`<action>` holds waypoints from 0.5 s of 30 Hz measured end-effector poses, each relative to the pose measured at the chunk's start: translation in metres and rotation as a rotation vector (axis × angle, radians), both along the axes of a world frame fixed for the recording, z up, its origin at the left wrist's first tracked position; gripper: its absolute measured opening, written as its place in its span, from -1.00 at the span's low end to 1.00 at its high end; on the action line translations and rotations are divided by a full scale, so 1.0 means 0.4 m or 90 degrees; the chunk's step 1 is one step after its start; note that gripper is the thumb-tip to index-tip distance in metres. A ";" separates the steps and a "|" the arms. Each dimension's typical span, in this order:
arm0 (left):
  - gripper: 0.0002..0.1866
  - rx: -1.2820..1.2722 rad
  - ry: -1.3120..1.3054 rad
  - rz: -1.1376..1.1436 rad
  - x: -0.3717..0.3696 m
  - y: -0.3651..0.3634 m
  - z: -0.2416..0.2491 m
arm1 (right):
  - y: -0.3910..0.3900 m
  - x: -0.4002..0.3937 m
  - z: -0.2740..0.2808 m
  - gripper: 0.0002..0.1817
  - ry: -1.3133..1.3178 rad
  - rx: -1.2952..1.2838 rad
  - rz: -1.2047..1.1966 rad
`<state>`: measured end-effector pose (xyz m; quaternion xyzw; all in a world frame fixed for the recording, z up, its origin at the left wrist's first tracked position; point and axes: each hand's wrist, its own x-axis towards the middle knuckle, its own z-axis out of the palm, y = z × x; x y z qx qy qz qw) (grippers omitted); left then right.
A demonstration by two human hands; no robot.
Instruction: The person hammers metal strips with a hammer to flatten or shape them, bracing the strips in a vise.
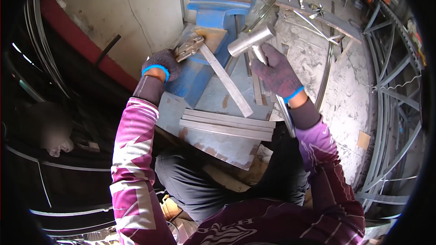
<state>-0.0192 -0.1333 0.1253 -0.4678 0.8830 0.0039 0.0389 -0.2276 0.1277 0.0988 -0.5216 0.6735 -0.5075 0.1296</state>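
Observation:
My gloved left hand is closed round the handles of locking pliers, whose jaws grip one end of a flat metal bar. That end lies over the rusty flat part of a blue bench vise; the bar slants down to the right over the metal bench top. In my gloved right hand, fingers wrapped round its metal shaft, a hammer is raised right of the vise. Several flat bars lie side by side on the bench near my lap.
Metal racks stand along the right side. A low wooden bench with tools is at the back right. Long metal bars lie on the floor. On the left is a wall with a red lower band.

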 end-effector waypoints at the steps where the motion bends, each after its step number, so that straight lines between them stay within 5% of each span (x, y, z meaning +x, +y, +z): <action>1: -0.54 0.007 0.009 0.002 -0.001 0.007 0.005 | -0.032 -0.016 0.017 -0.66 0.009 0.007 0.002; 7: -0.53 -0.009 0.067 -0.022 0.008 -0.006 0.001 | -0.293 -0.044 0.104 -0.51 0.355 0.032 0.070; 9: -0.56 -0.011 0.082 -0.017 0.011 0.018 0.022 | -0.345 -0.023 0.180 -0.58 0.404 -0.148 0.067; 13: -0.59 0.007 0.050 0.011 0.013 0.035 0.045 | -0.424 -0.030 0.231 -0.62 0.450 -0.255 0.017; 15: -0.60 -0.027 0.063 -0.008 0.017 0.032 0.039 | -0.409 -0.018 0.230 -0.63 0.680 -0.240 -0.049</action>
